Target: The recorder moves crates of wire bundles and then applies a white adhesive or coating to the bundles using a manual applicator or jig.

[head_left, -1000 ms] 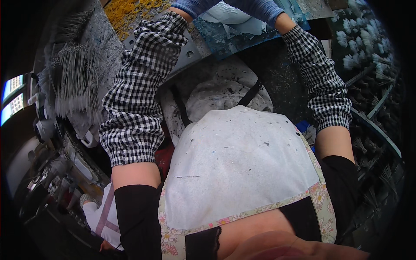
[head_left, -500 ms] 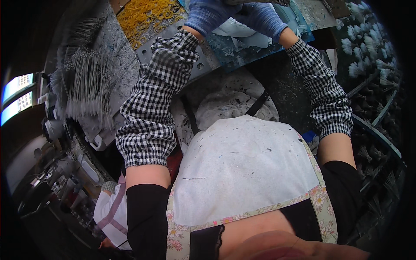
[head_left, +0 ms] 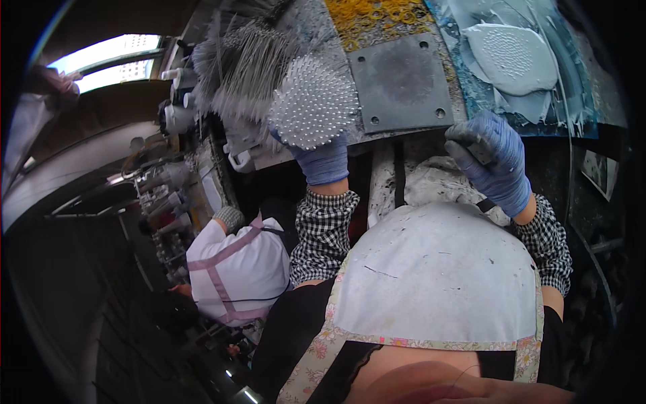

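Note:
My left hand (head_left: 321, 160), in a blue knit glove, is closed round a bundle of thin wires (head_left: 313, 101). Its round top faces up, covered with small pale beads at the tips. The bundle is beside a heap of loose grey wires (head_left: 252, 71). My right hand (head_left: 494, 158), gloved in blue with grey finger coating, is curled closed by the bench's near edge, apart from the bundle. Whatever its fingers may hold is hidden. A blue board (head_left: 572, 111) lies beyond it, bearing a thick patch of white paste (head_left: 515, 60) dotted with small marks.
A grey metal plate (head_left: 402, 87) with corner holes lies between my hands. Yellow rings (head_left: 377, 17) are scattered behind it. At left, another person in a white top (head_left: 235, 269) works, with a window (head_left: 111, 57) beyond.
Both hands were together at the far edge over the blue board. Now they are apart and nearer, the left with the wire bundle at left. The view has also shifted.

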### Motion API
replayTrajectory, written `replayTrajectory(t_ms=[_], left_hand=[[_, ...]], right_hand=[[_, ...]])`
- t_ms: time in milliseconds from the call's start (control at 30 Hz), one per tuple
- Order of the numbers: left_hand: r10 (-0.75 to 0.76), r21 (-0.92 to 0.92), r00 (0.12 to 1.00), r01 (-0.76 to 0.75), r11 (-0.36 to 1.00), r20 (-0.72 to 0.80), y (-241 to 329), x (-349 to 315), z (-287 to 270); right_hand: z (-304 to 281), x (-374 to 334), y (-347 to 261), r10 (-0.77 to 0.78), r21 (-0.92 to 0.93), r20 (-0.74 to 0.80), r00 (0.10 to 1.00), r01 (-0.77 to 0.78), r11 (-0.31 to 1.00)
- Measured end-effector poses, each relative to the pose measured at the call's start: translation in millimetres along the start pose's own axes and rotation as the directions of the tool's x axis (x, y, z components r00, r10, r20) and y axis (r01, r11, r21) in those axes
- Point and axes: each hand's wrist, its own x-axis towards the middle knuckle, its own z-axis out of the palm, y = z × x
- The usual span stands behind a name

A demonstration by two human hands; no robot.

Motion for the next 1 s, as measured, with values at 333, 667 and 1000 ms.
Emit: replayTrajectory(t_ms=[333,667,1000], left_hand=[[-0.661,-0.910,0.743,0.340,0.236,0.106,-46.5,-48.4,2.6],[-0.504,-0.671,0.681,-0.026,-0.741,0.531,-30.7,-37.8,-19.6],[-0.491,-0.830,0.747,0.145,-0.538,0.448,-27.8,-22.1,-20.9]], right_hand=[[55.0,-10.9,7.5,-0.042,0.197,0.216,0.975,-0.001,0.980],[61.3,-15.9,1.5,-0.029,0.187,0.267,0.963,-0.023,0.982],[50.1,-2.1,7.1,0.022,0.172,0.280,0.960,-0.072,0.982]])
